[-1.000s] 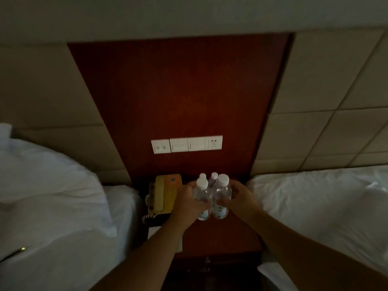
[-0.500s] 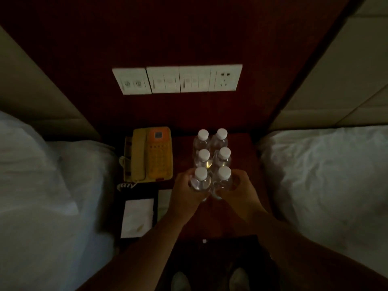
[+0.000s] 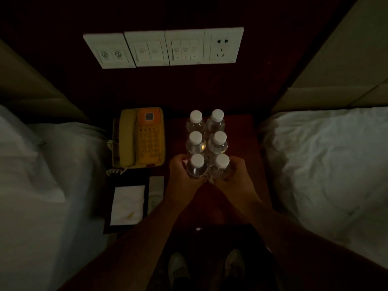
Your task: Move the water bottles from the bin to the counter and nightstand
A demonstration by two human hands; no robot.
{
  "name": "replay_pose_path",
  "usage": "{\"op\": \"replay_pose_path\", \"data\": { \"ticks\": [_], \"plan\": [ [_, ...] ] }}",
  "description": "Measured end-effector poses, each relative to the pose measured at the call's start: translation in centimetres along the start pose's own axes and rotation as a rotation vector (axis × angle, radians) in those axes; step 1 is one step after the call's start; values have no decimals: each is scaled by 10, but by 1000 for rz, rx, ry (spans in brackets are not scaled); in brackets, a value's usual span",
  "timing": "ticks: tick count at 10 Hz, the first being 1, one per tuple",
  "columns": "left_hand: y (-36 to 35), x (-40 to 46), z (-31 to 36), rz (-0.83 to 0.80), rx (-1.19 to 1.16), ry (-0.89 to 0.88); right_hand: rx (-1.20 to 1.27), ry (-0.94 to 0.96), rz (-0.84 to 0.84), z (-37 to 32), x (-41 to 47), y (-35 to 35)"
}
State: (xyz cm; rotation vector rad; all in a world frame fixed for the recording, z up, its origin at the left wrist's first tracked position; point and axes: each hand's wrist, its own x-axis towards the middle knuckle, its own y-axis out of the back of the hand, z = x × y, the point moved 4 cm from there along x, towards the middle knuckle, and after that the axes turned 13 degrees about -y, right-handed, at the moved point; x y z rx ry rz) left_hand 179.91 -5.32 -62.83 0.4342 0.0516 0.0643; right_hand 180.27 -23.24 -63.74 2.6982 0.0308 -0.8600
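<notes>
Several clear water bottles with white caps stand in two rows on the dark red nightstand (image 3: 241,131). The far pair (image 3: 206,120) and the middle pair (image 3: 207,143) stand free. My left hand (image 3: 181,173) grips the near left bottle (image 3: 197,166) and my right hand (image 3: 235,175) grips the near right bottle (image 3: 222,165), both upright and close against the middle pair. The dim light hides whether their bases touch the top.
A yellow telephone (image 3: 139,137) lies on the nightstand's left half, with a black tray holding a white notepad (image 3: 128,203) in front of it. A switch and socket panel (image 3: 165,47) is on the wall. White beds (image 3: 327,160) flank both sides.
The view has tilted down and closer to the nightstand. My two hands have brought the two held bottles down in front of the standing bottles.
</notes>
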Motion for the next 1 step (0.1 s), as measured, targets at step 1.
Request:
{"op": "replay_pose_path", "data": {
  "ticks": [1],
  "plan": [
    [5, -8, 6, -22, -55, 16, -19, -1, -77, -1, -4, 0]
  ]
}}
